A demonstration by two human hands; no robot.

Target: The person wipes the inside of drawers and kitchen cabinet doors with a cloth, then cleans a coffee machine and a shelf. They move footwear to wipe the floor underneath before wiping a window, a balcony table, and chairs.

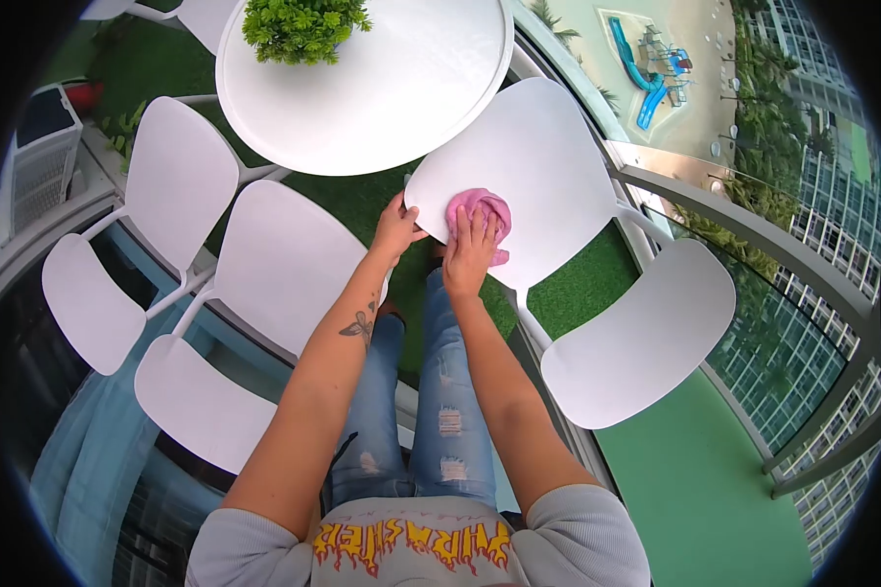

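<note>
A pink cloth (497, 208) lies bunched on the seat of a white chair (548, 147), near the seat's left edge. My right hand (471, 249) presses down on the cloth with its fingers over it. Left of it, my left hand (395, 227) holds the edge of the same seat, its thumb on top and the other fingers partly hidden at the rim. The chair's white backrest (646, 338) is at the right of my right forearm.
A round white table (392, 98) with a green plant (303, 27) stands beyond the seat. Two more white chairs (181, 181) (284, 264) are on the left. A metal and glass railing (754, 220) runs along the right, above green floor (705, 479).
</note>
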